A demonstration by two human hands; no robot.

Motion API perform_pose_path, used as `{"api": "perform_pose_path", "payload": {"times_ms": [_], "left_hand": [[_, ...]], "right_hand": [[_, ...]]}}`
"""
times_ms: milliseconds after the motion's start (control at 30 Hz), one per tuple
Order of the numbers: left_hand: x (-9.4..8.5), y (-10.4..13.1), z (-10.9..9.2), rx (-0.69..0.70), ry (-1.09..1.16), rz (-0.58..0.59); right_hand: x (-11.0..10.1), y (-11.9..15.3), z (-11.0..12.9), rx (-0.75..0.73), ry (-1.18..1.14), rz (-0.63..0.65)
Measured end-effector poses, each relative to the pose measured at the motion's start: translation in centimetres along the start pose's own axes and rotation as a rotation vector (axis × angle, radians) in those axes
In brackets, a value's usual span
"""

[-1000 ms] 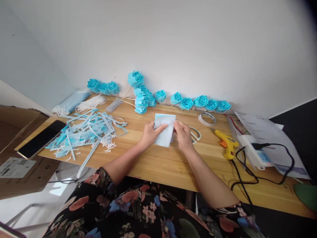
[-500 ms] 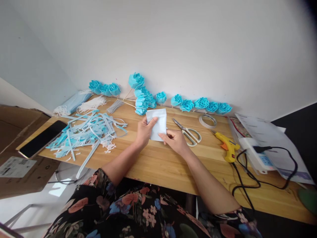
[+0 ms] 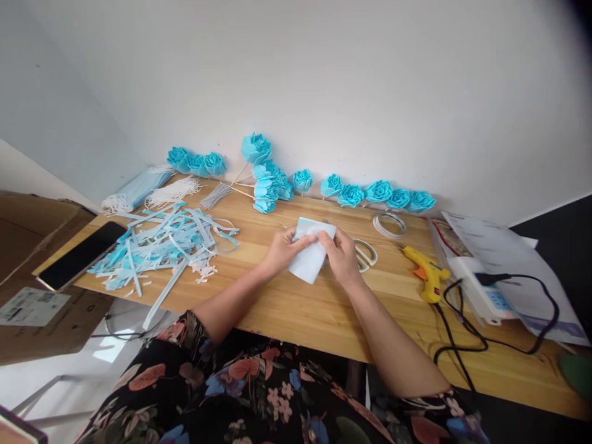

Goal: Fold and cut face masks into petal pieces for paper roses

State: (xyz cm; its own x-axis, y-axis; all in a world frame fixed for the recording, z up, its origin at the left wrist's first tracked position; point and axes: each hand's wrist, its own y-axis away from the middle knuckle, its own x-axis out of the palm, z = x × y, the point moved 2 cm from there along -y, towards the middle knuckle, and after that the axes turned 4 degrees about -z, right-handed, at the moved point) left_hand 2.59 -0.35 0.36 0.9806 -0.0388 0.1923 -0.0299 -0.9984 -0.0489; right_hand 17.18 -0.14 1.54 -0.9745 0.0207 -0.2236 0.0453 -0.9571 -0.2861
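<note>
Between both hands I hold a pale blue-white folded sheet of thin mask-like fabric (image 3: pixel 311 261), tilted above the table. My left hand (image 3: pixel 281 250) pinches its left side, thumb laid across the front. My right hand (image 3: pixel 343 254) grips the upper right corner with the thumb on top and the other fingers behind. The scissors (image 3: pixel 369 254) lie on the table just behind my right hand, their blades mostly hidden. Beyond the sheet stand blue fabric flowers (image 3: pixel 265 196) on thin sticks.
Cut fabric strips (image 3: pixel 161 246) are heaped at left, beside a phone (image 3: pixel 82 256), face masks (image 3: pixel 139 188), white ear loops (image 3: pixel 173 192) and grey wires (image 3: pixel 216 195). Toward the right lie a tape roll (image 3: pixel 389 226), a yellow glue gun (image 3: pixel 430 271), a power strip (image 3: pixel 481 293) and papers (image 3: pixel 522 271).
Both hands have moved slightly right with the sheet, which has turned to a slant. My right hand has shifted from its lower edge to the upper right corner, now covering part of the scissors.
</note>
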Motion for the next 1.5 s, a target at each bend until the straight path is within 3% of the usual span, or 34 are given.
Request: {"api": "perform_pose_path", "payload": {"times_ms": [133,300,767,1067,1333,1500], "left_hand": [[0.3,0.1,0.5,0.051,-0.087,0.112],[0.2,0.0,0.8,0.041,-0.149,0.128],[0.2,0.2,0.5,0.026,-0.193,0.132],[0.2,0.1,0.7,0.047,-0.187,0.114],[0.2,0.1,1.1,0.046,-0.196,0.139],[0.1,0.0,0.9,0.053,-0.161,0.1]], "right_hand": [[-0.3,0.2,0.2,-0.054,0.136,-0.129],[-0.3,0.3,0.6,-0.119,0.173,-0.197],[-0.4,0.6,0.7,-0.126,0.13,-0.268],[-0.5,0.2,-0.3,-0.09,-0.001,-0.173],[-0.6,0.3,0.1,-0.056,0.05,-0.278],[-0.7,0.1,-0.5,-0.059,-0.04,-0.237]]}}
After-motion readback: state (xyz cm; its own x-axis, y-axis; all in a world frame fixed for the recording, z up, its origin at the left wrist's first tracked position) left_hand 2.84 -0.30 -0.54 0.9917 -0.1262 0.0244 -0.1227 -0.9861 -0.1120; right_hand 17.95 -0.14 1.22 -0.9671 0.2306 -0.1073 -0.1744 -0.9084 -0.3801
